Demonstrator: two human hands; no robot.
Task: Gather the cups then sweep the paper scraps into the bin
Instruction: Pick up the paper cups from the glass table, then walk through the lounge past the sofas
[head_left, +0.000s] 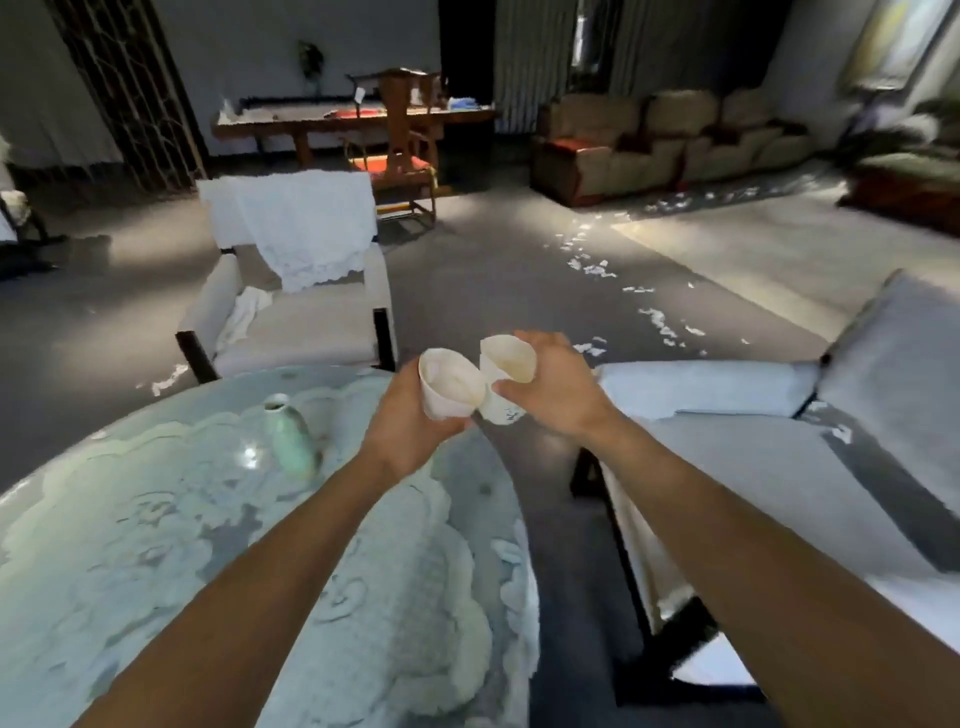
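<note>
Dim, blurry (edges warped), w/ floor glare

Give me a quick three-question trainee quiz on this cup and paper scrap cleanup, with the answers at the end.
1. True or false: the left hand holds the left cup and the right hand holds the right cup.
2. Where do most paper scraps lie? A) in a bin B) on the floor C) inside the cups
3. Fill in: a green ____ sits on the table.
Key: 1 true; 2 B; 3 vase.
</note>
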